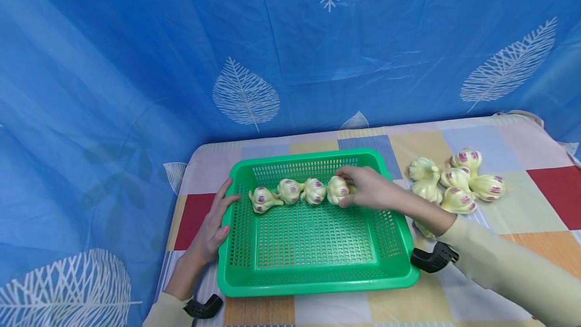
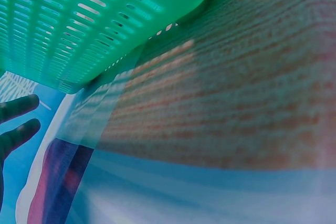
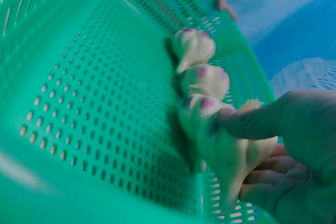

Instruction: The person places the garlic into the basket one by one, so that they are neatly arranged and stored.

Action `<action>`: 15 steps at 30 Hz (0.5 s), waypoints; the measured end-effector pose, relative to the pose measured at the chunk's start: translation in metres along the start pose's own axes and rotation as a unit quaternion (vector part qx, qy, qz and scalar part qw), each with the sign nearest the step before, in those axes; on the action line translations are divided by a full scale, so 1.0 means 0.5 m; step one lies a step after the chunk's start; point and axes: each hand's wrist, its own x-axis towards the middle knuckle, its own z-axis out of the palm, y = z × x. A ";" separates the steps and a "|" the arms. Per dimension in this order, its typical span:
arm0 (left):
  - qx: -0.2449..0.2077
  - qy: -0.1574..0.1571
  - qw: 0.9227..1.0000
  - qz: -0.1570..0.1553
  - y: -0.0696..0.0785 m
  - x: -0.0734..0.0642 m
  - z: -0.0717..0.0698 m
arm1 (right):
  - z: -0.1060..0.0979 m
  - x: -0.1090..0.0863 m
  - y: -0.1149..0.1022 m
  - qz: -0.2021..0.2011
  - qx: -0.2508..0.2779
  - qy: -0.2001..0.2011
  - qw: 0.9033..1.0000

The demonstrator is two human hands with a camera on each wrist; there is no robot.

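Garlic bulbs (image 1: 288,191) in green basket (image 1: 317,288)

Right hand (image 1: 369,186) pinches one bulb (image 1: 336,191) at the right end of a row, beside three others. Left hand (image 1: 211,228), fingers extended, lies at the basket's left rim. More bulbs (image 1: 458,200) lie on patchwork cloth (image 1: 522,206) to the right.

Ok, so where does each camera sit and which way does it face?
Head: worn on the head, looking forward and down at the basket, garlic and curtain; left hand, right hand and sleeves show.
Left wrist: on that wrist, facing the basket's outside and the tablecloth; two fingers show.
Right wrist: on that wrist, facing across the basket's inside; the right hand shows holding a bulb, with part of the left hand beyond.
Shared: head and right wrist both show the garlic row and right hand.
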 end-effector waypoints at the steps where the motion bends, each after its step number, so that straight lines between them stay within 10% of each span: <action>1: 0.000 0.000 1.000 0.000 -0.001 -0.001 0.000 | 0.002 0.006 -0.001 0.006 -0.010 -0.007 1.000; 15: 0.003 -0.001 1.000 -0.002 -0.001 0.000 0.000 | 0.020 0.044 0.003 0.053 -0.094 -0.046 0.993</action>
